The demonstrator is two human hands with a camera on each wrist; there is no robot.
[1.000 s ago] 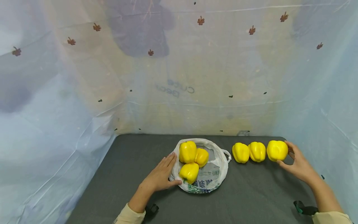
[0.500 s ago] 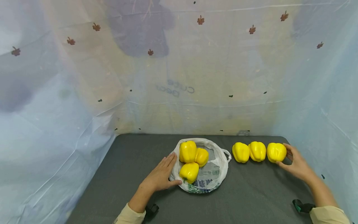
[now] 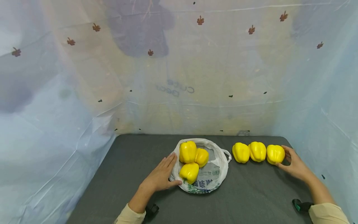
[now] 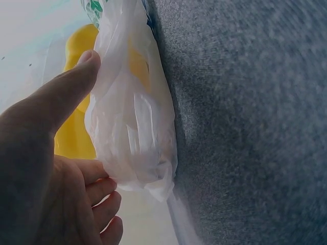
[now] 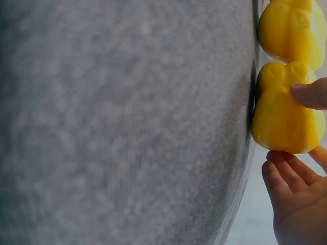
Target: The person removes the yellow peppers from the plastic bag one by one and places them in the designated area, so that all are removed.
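One relaxed left hand (image 3: 160,177) nearest, fingers loosely extended against a round white plastic bag (image 3: 223,172) with three glossy yellow bell peppers (image 3: 189,154) inside. Farther off, a right-hand grip (image 3: 295,165), partly spread, thumb and fingers round one blocky yellow bell pepper (image 3: 275,154): lower than a second ago, now apparently down on the dark grey table (image 3: 131,158), just beside two matching yellow peppers (image 3: 256,151). Likely third place in the row taken, release not yet made.

Counter (image 3: 126,165): dark grey, matte, finely speckled up close, back corners rounded. White plastic bag (image 3: 223,169) sits around the middle, mouth open upward, sides crumpled. Right of it, lined up toward the back edge: left yellow pepper (image 3: 240,152), middle yellow pepper (image 3: 257,151) touching it, right yellow pepper (image 3: 275,154) just beside the middle one.
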